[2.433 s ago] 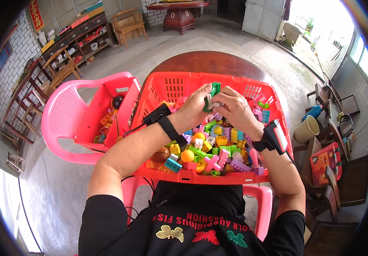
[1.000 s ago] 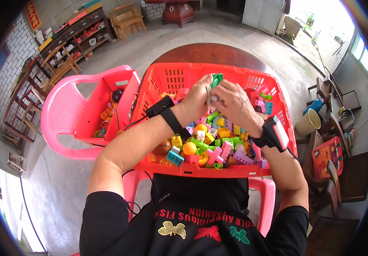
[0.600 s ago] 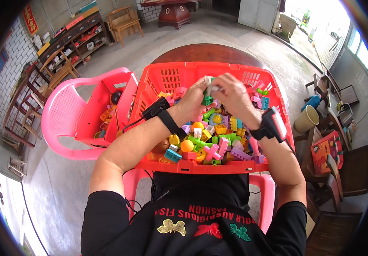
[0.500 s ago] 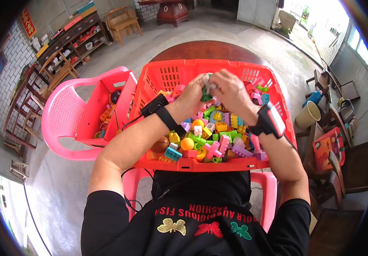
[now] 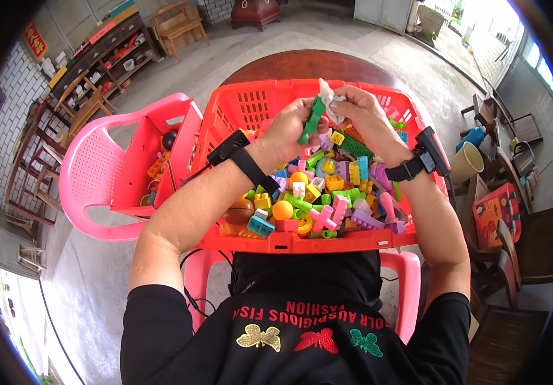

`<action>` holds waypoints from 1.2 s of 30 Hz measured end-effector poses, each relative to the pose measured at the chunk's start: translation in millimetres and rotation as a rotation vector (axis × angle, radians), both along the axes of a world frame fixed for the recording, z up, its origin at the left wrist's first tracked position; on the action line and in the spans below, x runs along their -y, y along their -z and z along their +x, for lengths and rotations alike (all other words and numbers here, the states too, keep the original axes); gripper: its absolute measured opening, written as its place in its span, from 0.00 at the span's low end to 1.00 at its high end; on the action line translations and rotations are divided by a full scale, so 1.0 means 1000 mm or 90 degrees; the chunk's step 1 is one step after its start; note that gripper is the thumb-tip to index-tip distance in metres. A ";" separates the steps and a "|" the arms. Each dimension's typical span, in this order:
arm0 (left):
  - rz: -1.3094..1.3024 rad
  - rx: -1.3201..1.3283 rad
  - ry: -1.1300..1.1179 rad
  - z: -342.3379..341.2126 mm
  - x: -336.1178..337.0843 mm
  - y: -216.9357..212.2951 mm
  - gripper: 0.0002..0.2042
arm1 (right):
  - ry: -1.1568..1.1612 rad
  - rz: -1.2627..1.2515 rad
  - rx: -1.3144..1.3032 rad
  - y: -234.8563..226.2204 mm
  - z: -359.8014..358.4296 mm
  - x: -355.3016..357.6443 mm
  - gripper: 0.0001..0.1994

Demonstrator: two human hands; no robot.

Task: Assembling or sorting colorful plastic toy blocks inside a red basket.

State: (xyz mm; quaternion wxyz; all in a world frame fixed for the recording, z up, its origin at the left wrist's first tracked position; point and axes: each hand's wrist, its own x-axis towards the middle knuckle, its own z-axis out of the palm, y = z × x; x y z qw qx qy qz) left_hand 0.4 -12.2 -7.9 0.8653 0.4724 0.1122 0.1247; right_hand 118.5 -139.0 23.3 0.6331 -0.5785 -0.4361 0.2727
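1. Head view, left arm: the forearm runs from the near left toward the far right, elbow bent outward. The left hand (image 5: 291,129) is raised over the far part of the basket, fingers curled, gripping an elongated green plastic toy piece (image 5: 314,120).
2. Head view, toy piece: it is held above the basket contents, tilted, its far end leaning right.
3. Head view, right arm: the forearm runs from the near right toward the far left, elbow bent outward. The right hand (image 5: 367,117) is raised beside the left, fingers directed left, pinching a crumpled white cloth (image 5: 332,106). The cloth sits at the toy piece's far end; whether the two touch cannot be told.
4. Head view, wrists: a black strapped device (image 5: 228,149) is fitted on the left wrist, a second black strapped unit (image 5: 426,156) on the right.
5. Head view, below the hands: a red rectangular plastic basket (image 5: 328,244) contains mixed multicoloured plastic blocks (image 5: 354,172) and a smooth orange ball (image 5: 283,210) at its near side.
6. Head view, left: a red open-topped box (image 5: 183,144) rests on a pink plastic armchair (image 5: 90,160).
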 end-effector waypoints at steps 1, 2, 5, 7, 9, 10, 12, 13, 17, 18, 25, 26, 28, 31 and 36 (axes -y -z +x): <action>0.034 -0.001 0.023 0.001 0.002 0.001 0.12 | 0.000 0.001 0.002 0.001 -0.002 -0.001 0.09; 0.035 0.002 0.023 0.002 0.004 0.002 0.12 | -0.001 0.015 0.004 0.004 -0.002 -0.003 0.10; 0.016 -0.014 -0.014 -0.001 0.011 -0.001 0.14 | 0.050 0.000 0.091 0.010 0.000 -0.005 0.11; -0.054 0.001 0.037 -0.003 0.010 -0.005 0.17 | 0.102 -0.027 0.177 0.010 -0.004 -0.006 0.11; -0.018 0.015 0.035 -0.003 0.017 -0.008 0.18 | 0.147 -0.001 0.166 0.014 -0.017 -0.007 0.09; 0.016 0.030 0.032 -0.003 0.023 -0.010 0.20 | 0.147 0.002 0.167 0.017 -0.018 -0.008 0.09; -0.008 0.024 -0.013 -0.001 0.024 -0.008 0.19 | 0.198 0.017 0.336 0.021 -0.021 -0.013 0.08; -0.017 0.060 -0.010 0.000 0.017 -0.003 0.18 | 0.202 -0.011 0.375 0.021 -0.023 -0.013 0.08; -0.055 0.067 -0.086 0.001 0.022 -0.011 0.14 | 0.150 -0.011 0.402 0.020 -0.034 -0.008 0.08; -0.053 0.067 -0.092 0.000 0.018 -0.008 0.14 | 0.145 -0.008 0.402 0.017 -0.038 -0.008 0.08; -0.151 0.078 -0.130 0.004 0.002 -0.003 0.15 | 0.094 0.012 0.427 0.012 -0.049 -0.005 0.08; -0.175 0.053 -0.165 0.004 0.002 -0.004 0.15 | 0.075 0.031 0.431 0.013 -0.050 -0.004 0.09; -0.155 0.062 -0.187 0.004 0.002 -0.003 0.15 | 0.053 0.040 0.410 0.012 -0.055 -0.004 0.09; -0.119 0.085 -0.126 0.004 -0.006 0.003 0.14 | 0.037 0.057 0.428 0.011 -0.051 -0.004 0.09; -0.118 0.071 0.042 0.003 -0.014 -0.001 0.16 | 0.052 -0.009 0.479 0.000 -0.033 0.000 0.09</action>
